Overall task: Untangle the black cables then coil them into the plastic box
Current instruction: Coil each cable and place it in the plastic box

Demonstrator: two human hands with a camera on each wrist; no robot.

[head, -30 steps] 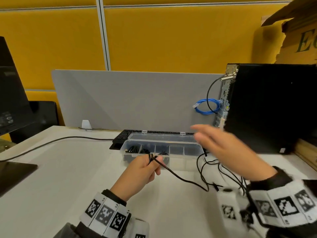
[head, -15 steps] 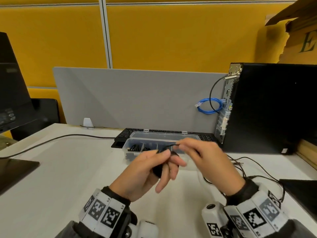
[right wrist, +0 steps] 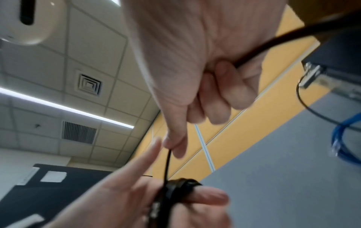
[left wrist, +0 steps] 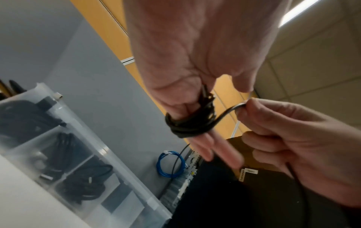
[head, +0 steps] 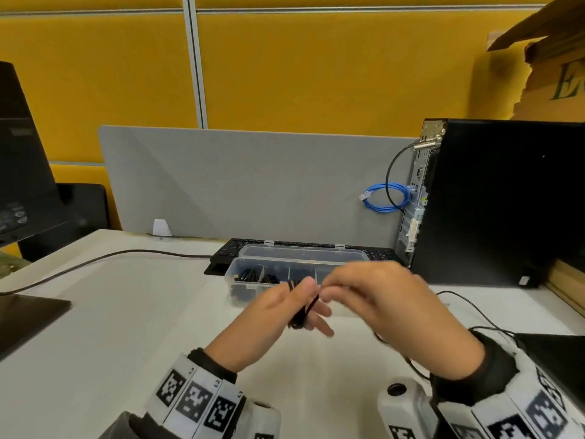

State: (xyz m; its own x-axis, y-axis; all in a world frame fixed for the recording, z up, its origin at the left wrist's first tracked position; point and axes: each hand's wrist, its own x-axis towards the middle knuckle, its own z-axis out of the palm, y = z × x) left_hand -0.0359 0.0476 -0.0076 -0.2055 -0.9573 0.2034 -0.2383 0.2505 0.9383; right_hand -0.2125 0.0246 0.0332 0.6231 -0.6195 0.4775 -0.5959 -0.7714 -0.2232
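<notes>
A thin black cable is wound into a small coil (head: 301,315) around the extended fingers of my left hand (head: 278,308), and the thumb presses it in place. The coil (left wrist: 191,123) sits at the fingers' middle joints. My right hand (head: 380,299) pinches the cable's free run between thumb and forefinger just right of the coil (right wrist: 175,189). The slack (head: 468,307) trails over the desk to the right. The clear plastic box (head: 240,293) stands open just beyond both hands. Its compartments (left wrist: 109,152) hold coiled black cables.
A black keyboard (head: 228,251) lies behind the box, against a grey divider (head: 253,185). A black computer tower (head: 500,201) with a blue cable (head: 384,198) stands at the right. A monitor base (head: 28,315) and another black cable (head: 95,261) are at the left. A dark flat object (head: 557,353) lies at the near right.
My right hand came in from above the box, took the cable and wound it round my left fingers. The left fingers straightened and the coil grew. Slack on the desk shortened.
</notes>
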